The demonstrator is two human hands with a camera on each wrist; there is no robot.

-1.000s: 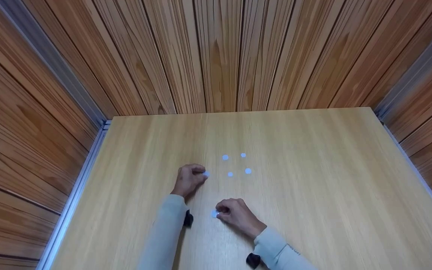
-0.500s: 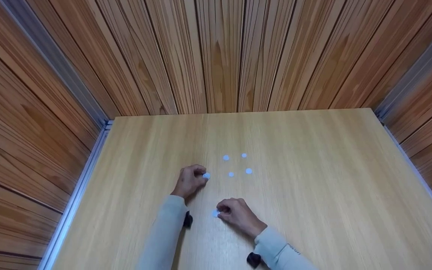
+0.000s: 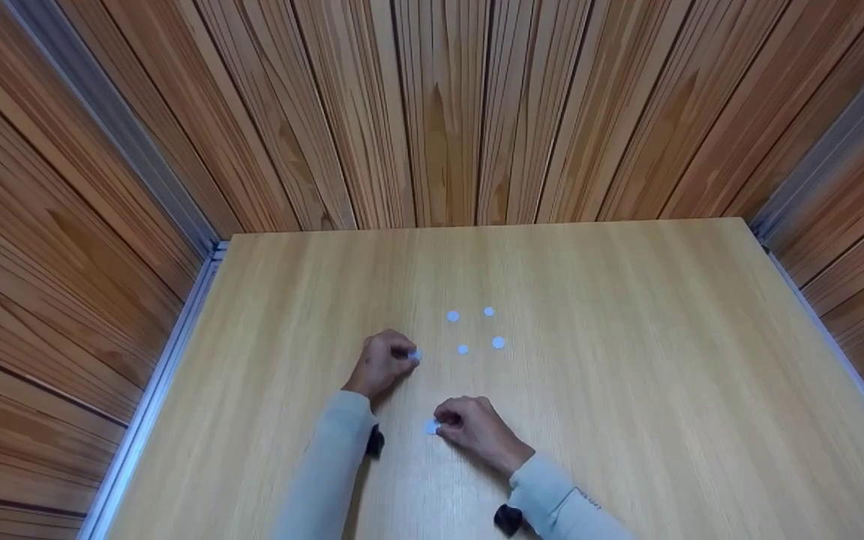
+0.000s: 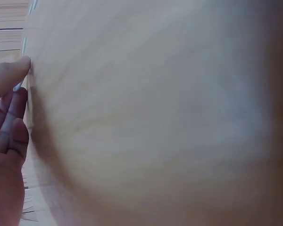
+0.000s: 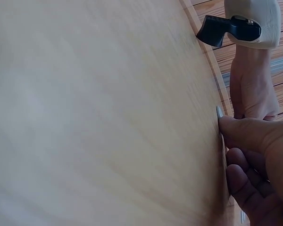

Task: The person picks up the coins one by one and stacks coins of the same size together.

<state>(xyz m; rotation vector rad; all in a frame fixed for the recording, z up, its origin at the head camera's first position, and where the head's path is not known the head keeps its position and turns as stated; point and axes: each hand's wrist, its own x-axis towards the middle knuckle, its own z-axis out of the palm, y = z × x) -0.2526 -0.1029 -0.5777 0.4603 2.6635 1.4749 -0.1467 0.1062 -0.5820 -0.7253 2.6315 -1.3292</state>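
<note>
My left hand (image 3: 382, 364) pinches a small pale bluish-white disc (image 3: 416, 355) between thumb and fingers, low over the table. Seen from the left wrist, only a thin edge of that disc (image 4: 18, 86) shows under the thumb. Nearer the body, my right hand (image 3: 480, 430) holds a second pale disc (image 3: 431, 427) by its right side, thumb and fingertips on it. In the right wrist view this disc (image 5: 219, 113) appears edge-on beyond the thumb. Its far part is covered by the fingers.
Several similar discs lie flat on the wooden table (image 3: 627, 360) ahead of the hands: two in a back row (image 3: 453, 316) and two in a front row (image 3: 498, 343), of differing sizes. Plank walls (image 3: 439, 112) and metal rails (image 3: 154, 390) border the table.
My left hand has shifted slightly right, and its disc, showing a fuller face half a second ago, is now more covered by the fingers. The right hand and its disc stay almost still.
</note>
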